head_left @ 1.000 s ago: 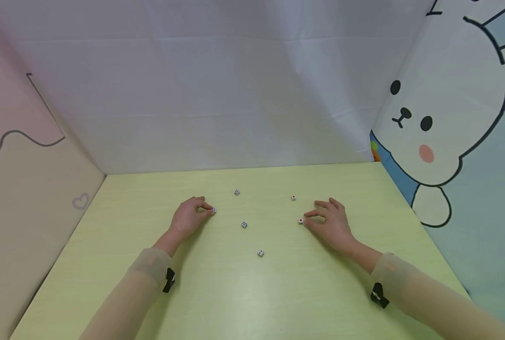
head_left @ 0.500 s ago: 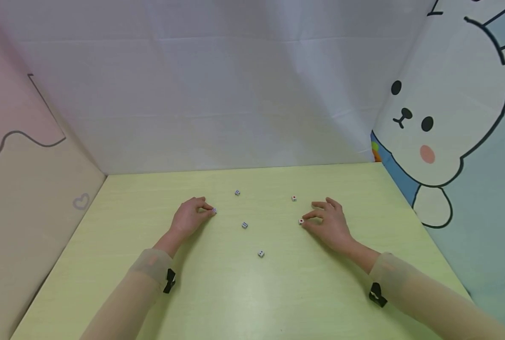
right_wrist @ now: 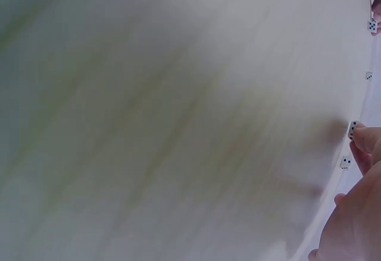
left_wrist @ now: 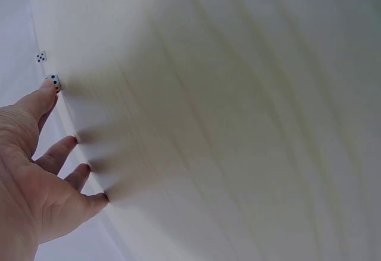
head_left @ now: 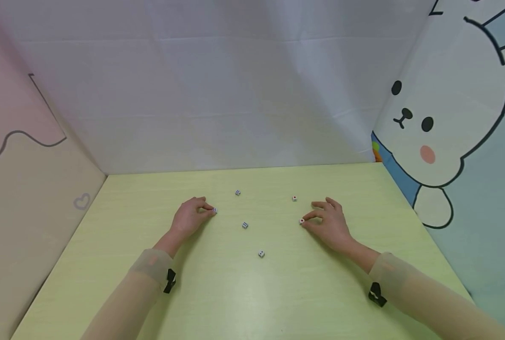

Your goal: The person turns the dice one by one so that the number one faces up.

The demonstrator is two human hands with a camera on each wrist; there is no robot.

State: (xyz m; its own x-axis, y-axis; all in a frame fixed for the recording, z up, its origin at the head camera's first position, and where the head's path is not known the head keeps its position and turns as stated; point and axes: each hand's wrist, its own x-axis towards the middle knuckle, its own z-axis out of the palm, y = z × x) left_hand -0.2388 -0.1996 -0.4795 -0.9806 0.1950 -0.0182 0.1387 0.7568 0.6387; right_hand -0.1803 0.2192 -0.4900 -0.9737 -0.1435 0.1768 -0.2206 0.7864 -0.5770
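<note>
Thumb and index finger of my left hand (head_left: 190,216) pinch a small white die (head_left: 215,210) on the table; in the left wrist view this die (left_wrist: 53,82) shows dark pips at the thumb tip, and the other fingertips touch the tabletop. My right hand (head_left: 329,225) pinches another white die (head_left: 301,221), red-pipped on top in the head view. Seen from the right wrist, that die (right_wrist: 353,129) sits between thumb and index finger. Loose dice lie about: one at the back (head_left: 237,192), one in the middle (head_left: 245,225), one nearer the front (head_left: 261,254).
Behind my right hand's die lies another red-topped die (head_left: 294,199). The pale yellow table (head_left: 218,293) ends at a white cloth backdrop (head_left: 235,104). Printed panels flank it, with a cartoon animal (head_left: 443,94) on the right.
My right hand has shifted slightly left, its thumb and index finger closing in on the red-topped die. The left hand and the loose dice look unmoved.
</note>
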